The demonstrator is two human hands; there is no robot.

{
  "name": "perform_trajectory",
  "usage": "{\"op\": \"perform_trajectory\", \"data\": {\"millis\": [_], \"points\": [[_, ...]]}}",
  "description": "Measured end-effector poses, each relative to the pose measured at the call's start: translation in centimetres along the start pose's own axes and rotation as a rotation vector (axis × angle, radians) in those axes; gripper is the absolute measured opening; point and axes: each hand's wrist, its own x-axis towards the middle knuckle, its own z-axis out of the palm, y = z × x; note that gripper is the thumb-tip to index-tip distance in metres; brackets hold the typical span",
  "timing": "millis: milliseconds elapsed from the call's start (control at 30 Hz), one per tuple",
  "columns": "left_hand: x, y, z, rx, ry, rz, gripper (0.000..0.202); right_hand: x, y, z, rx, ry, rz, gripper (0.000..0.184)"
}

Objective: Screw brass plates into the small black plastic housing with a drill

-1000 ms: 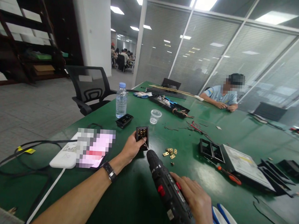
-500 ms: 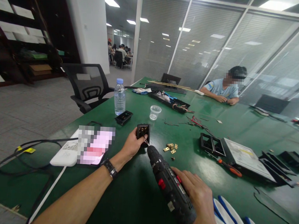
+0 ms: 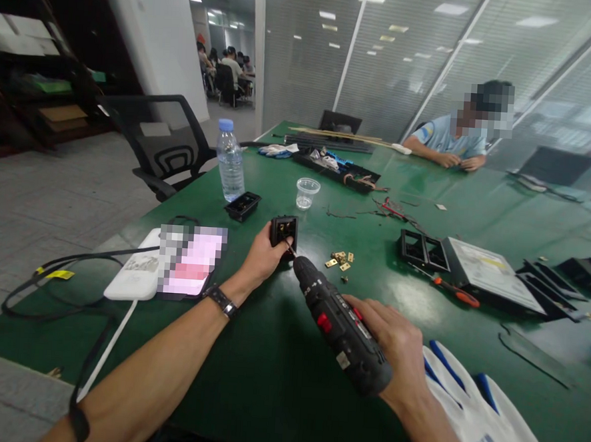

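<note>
Drill [image 3: 337,317] lies within right grip [image 3: 395,340].

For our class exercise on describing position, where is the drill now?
In the head view, the drill is below and right of centre, held in the right hand and aimed at the black box in the left hand.

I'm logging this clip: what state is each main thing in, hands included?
Left hand: closed around the black box
Black box: held, open side showing brass parts
Right hand: gripping the drill
Drill: held, bit at the box; spinning or not, can't tell
Bottle: upright, capped
Clear cup: upright, lidless
Brass plates: loose, clustered
Phone: screen lit
White glove: unworn, lying flat
</note>
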Motion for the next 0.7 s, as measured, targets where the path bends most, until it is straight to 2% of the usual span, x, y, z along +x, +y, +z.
{"op": "perform_trajectory", "data": {"millis": [133, 233, 367, 433, 500, 600, 700], "points": [[0.0, 0.1, 0.0, 0.066, -0.002, 0.047, 0.033, -0.2, 0.0, -0.7, 0.090, -0.016, 0.048, 0.033], [-0.1, -0.2, 0.0, 0.097, -0.048, 0.060, 0.033, -0.5, 0.2, -1.2, 0.242, 0.012, 0.111, 0.033], [-0.3, 0.5, 0.3, 0.086, -0.147, -0.063, 0.033, -0.6, 0.1, -1.5, 0.314, 0.015, 0.168, 0.023], [-0.3, 1.3, 0.4, 0.062, -0.196, -0.093, 0.042, -0.6, 0.0, -1.5, 0.288, 0.010, 0.153, 0.032], [-0.4, 2.0, 0.5, 0.091, -0.211, -0.107, 0.065, -0.6, -0.2, -1.4, 0.242, -0.003, 0.129, 0.039], [-0.2, 2.4, 0.4, 0.196, -0.137, -0.092, 0.094, -0.5, -0.4, -1.1, 0.185, -0.025, 0.094, 0.045], [0.2, 1.8, 0.2, 0.287, -0.065, -0.030, 0.104, -0.5, -0.3, -1.0, 0.127, -0.025, 0.071, 0.054]]}}
